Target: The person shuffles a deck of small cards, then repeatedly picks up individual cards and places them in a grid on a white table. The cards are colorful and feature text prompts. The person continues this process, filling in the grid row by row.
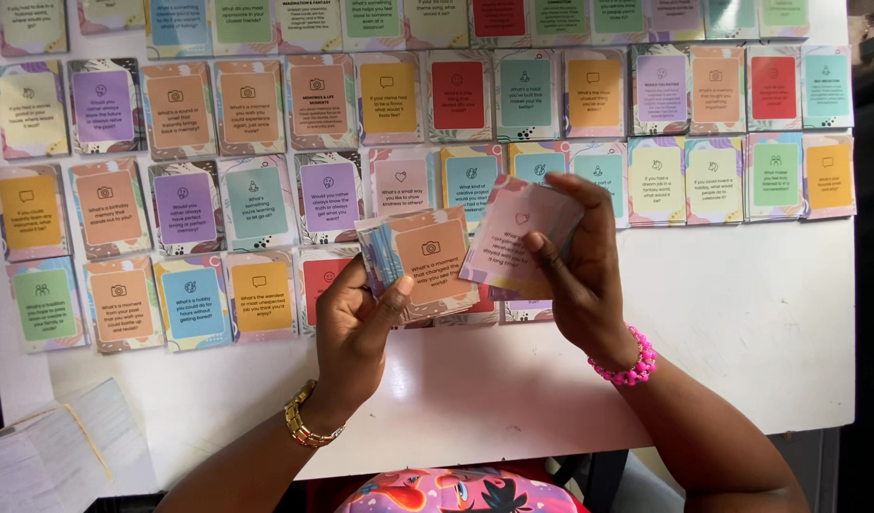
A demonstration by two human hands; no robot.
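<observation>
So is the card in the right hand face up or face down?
Face up: the pink card in the right hand shows its printed side with a small heart symbol.

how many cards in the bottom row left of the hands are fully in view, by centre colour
green card: 1
orange card: 1
blue card: 1
yellow card: 1
total: 4
</observation>
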